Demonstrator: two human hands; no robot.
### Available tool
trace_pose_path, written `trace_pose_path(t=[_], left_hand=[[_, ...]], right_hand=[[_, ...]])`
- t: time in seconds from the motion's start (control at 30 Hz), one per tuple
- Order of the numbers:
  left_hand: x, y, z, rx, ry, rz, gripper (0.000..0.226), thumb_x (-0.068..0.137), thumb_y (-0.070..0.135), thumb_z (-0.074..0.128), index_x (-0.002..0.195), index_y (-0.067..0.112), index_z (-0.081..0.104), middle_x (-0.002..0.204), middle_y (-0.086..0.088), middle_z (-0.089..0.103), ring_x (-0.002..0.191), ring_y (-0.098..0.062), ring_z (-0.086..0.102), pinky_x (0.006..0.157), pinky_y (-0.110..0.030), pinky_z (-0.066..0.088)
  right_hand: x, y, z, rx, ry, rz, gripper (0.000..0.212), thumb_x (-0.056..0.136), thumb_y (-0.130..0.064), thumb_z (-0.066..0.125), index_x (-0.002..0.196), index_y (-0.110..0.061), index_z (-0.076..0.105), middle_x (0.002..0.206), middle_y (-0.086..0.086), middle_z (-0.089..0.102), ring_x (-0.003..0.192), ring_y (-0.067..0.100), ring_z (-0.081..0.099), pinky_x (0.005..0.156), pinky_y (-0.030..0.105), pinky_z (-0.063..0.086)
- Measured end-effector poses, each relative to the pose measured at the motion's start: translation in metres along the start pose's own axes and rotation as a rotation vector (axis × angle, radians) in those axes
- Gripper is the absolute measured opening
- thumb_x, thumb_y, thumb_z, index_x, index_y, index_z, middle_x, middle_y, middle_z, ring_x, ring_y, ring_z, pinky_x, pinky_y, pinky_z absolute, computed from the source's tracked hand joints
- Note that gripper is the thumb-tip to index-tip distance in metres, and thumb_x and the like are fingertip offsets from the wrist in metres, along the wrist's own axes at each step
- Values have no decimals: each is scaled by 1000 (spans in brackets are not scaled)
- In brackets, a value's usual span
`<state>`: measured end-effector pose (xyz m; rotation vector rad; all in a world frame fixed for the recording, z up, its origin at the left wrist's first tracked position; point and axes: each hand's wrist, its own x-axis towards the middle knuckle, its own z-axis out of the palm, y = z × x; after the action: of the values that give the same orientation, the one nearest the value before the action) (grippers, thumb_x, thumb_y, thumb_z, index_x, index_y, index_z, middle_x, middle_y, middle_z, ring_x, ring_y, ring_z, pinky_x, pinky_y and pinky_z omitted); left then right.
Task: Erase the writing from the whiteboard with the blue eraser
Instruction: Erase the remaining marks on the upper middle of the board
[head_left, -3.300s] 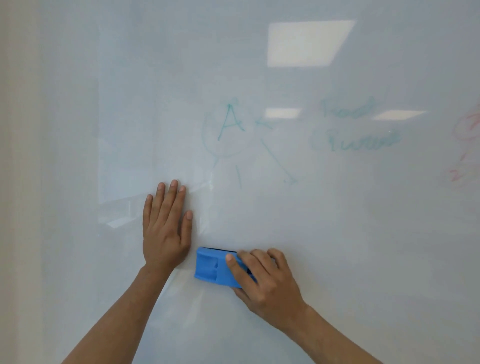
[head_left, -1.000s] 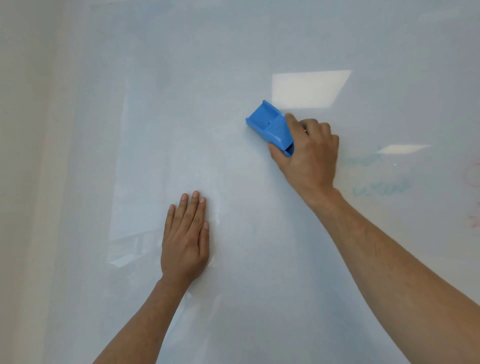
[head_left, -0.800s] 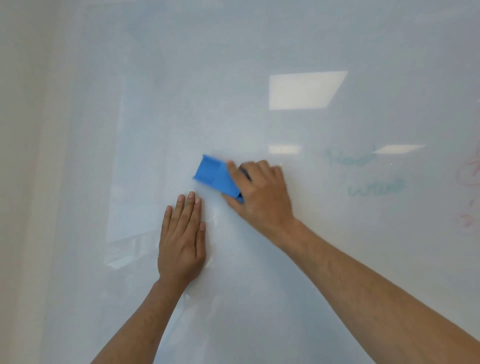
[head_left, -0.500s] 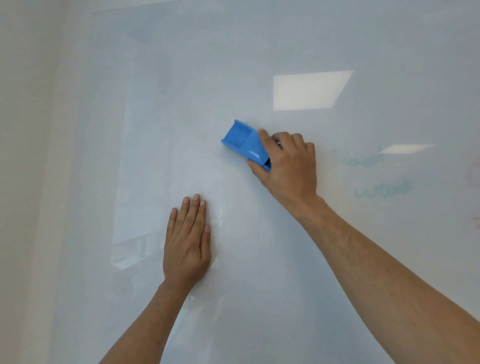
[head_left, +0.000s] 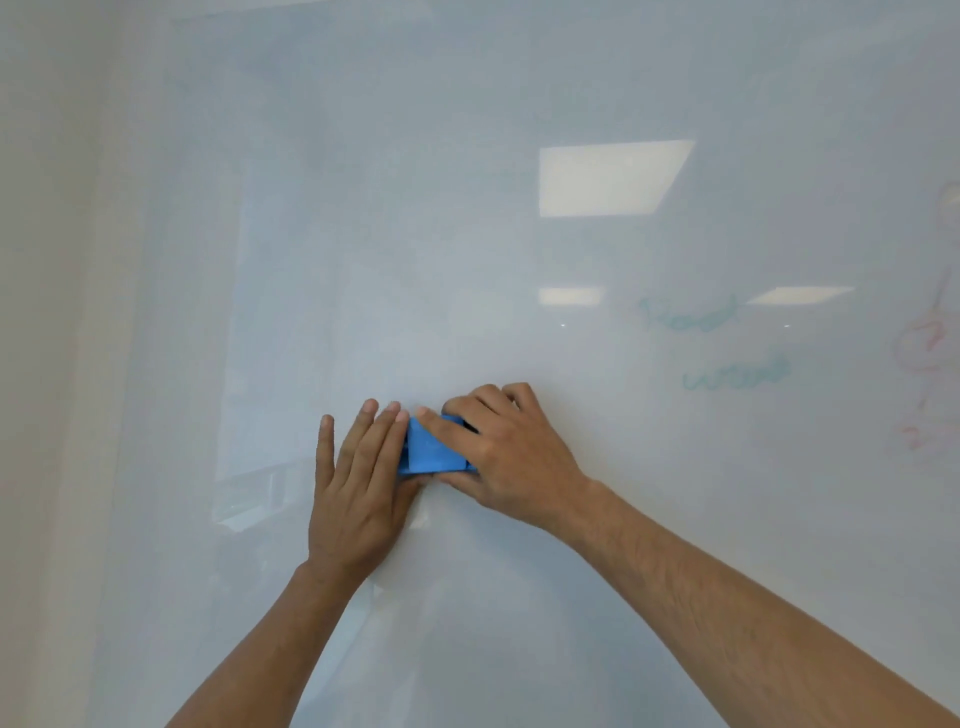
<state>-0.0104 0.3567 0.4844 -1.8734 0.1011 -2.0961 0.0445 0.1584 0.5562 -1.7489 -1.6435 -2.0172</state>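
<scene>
right hand (head_left: 506, 457): grip curled round the eraser (head_left: 431, 449), pressing it on the whiteboard (head_left: 467, 260)
left hand (head_left: 358, 483): flat on board, fingers straight, touching eraser's left end
writing (head_left: 727, 348): faint teal scribbles off right, well apart

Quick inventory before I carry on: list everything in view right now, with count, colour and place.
whiteboard: one, white, fills the view
blue eraser: one, on the board at centre, under the right hand
teal writing: two faint lines, right of centre
red marks: faint scribbles, far right edge
light reflections: three, white, upper right
wall: beige strip, far left
left hand: flat on the board, beside the eraser
right hand: grips the eraser
</scene>
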Motion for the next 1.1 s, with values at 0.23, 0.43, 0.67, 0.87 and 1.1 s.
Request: trace_pose_path(t=[0.23,0.43,0.67,0.87,1.1], left_hand=[[-45,40,-21,-68,-122,9,53,91,41,54,134,12,45,123,-4,52,107,-25,51,97,-36,31],[-69,71,-24,-76,-267,299,73,86,41,56,153,33,26,109,-7,47,85,-23,45,77,-38,32],[-11,32,-17,11,-134,-200,62,88,44,48,146,28,38,109,-17,52,90,-31,48,77,-40,33],[32,1,-14,-58,51,-893,62,90,45,49,149,31,36,115,-19,49,104,-36,46,96,-48,34],[-20,45,-15,-139,-40,-375,58,90,43,51,144,21,42,110,-18,47,93,-28,44,85,-39,33]], right_hand=[[-43,17,-9,102,-104,-190,63,90,-65,49,134,-21,60,123,2,64,106,23,59,90,41,43],[-73,82,-25,-102,265,346,46,99,-48,53,124,-12,68,131,9,64,119,29,60,96,46,40],[-83,83,-11,-231,265,359,43,98,-41,53,129,-14,64,140,9,57,132,29,50,110,53,35],[-84,84,-11,-232,250,359,44,98,-41,52,131,-14,63,142,9,56,135,29,48,113,55,32],[-83,83,-12,-239,251,356,43,98,-40,52,130,-13,63,141,10,57,135,29,49,113,55,32]])
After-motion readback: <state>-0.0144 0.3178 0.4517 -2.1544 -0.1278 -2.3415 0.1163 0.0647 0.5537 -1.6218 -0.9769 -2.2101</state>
